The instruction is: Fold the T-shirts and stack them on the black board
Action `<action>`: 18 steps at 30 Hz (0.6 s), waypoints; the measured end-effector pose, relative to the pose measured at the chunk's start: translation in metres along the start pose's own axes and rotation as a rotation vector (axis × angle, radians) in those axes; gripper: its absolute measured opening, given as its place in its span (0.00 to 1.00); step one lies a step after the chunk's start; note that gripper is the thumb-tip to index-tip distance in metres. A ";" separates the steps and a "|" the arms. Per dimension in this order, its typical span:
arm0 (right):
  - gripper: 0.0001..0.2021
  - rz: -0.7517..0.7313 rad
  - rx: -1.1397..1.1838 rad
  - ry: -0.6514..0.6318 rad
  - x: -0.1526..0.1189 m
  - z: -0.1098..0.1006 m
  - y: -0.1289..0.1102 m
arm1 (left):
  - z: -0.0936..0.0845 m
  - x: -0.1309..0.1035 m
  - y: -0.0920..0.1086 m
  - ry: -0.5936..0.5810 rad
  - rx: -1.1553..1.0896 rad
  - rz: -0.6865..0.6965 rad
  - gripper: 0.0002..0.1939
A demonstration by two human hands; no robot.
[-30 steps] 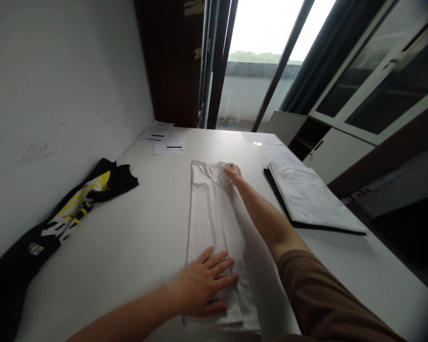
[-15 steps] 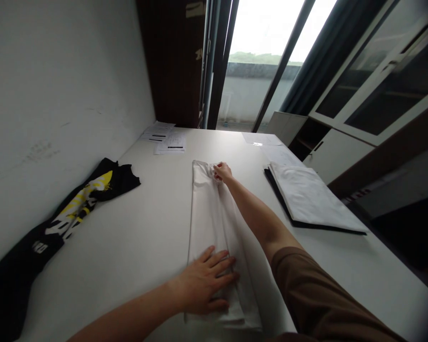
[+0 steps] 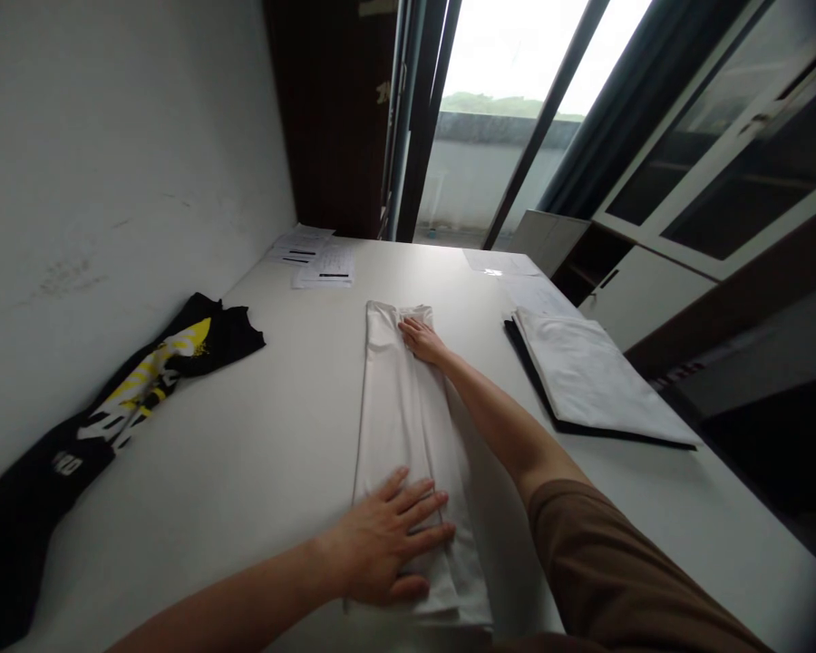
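Note:
A white garment (image 3: 387, 399), folded into a long narrow strip, lies on the white table (image 3: 258, 472) and runs away from me. Across its near end my left hand (image 3: 398, 540) rests flat, fingers spread. My right hand (image 3: 422, 341) lies on the far end with its fingers stretched out over the cloth, close to the gathered top edge. Both palms face down on the fabric. Lengthwise creases and a folded edge show between the hands.
To the left, a black shirt with yellow and white print (image 3: 170, 363) lies along the wall. At right sits a folded white cloth (image 3: 598, 376) on top of a black one (image 3: 626, 437). Paper sheets (image 3: 323, 263) lie at the far left edge, more papers (image 3: 503, 263) at the far right.
My right hand has let go of its pinch on the far end and now lies flat there. The garment's right side has shifted slightly left; my left hand has barely moved.

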State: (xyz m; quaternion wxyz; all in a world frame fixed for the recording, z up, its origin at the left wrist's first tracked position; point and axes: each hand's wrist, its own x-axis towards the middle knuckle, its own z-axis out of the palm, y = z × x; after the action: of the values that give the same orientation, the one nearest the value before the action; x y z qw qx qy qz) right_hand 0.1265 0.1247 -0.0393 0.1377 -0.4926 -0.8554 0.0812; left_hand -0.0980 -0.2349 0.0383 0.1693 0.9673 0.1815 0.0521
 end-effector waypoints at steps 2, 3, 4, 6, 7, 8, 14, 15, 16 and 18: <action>0.30 0.026 -0.029 -0.047 0.002 0.002 0.004 | -0.003 0.001 0.002 -0.003 -0.002 0.008 0.35; 0.31 0.032 -0.039 -0.072 0.004 0.002 0.006 | -0.004 0.001 0.002 -0.004 -0.004 0.010 0.34; 0.32 0.034 -0.049 -0.097 0.006 0.001 0.007 | -0.006 0.001 0.004 -0.005 -0.006 0.012 0.33; 0.33 0.028 -0.068 -0.149 0.009 -0.002 0.010 | -0.009 0.002 0.006 -0.009 -0.012 0.017 0.32; 0.33 0.024 -0.077 -0.176 0.010 -0.004 0.011 | -0.010 0.002 0.007 -0.011 -0.015 0.017 0.32; 0.33 0.023 -0.086 -0.198 0.010 -0.006 0.012 | -0.010 0.003 0.007 -0.011 -0.019 0.017 0.32; 0.35 0.109 -0.104 -0.179 -0.002 -0.017 0.013 | -0.004 0.004 0.005 0.016 -0.029 -0.023 0.37; 0.35 0.127 -0.101 -0.173 -0.004 -0.017 0.014 | -0.002 0.005 0.004 0.025 -0.028 -0.030 0.38; 0.34 0.142 -0.098 -0.172 -0.004 -0.017 0.015 | 0.001 0.006 0.003 0.033 -0.025 -0.038 0.38; 0.34 0.166 -0.093 -0.182 -0.004 -0.017 0.016 | 0.004 0.007 0.001 0.055 -0.011 -0.071 0.37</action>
State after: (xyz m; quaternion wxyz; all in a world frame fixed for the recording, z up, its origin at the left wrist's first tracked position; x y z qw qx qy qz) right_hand 0.1473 0.1292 -0.0278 0.0294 -0.5580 -0.8236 0.0972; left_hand -0.0902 -0.2347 0.0350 0.1712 0.9575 0.2201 0.0738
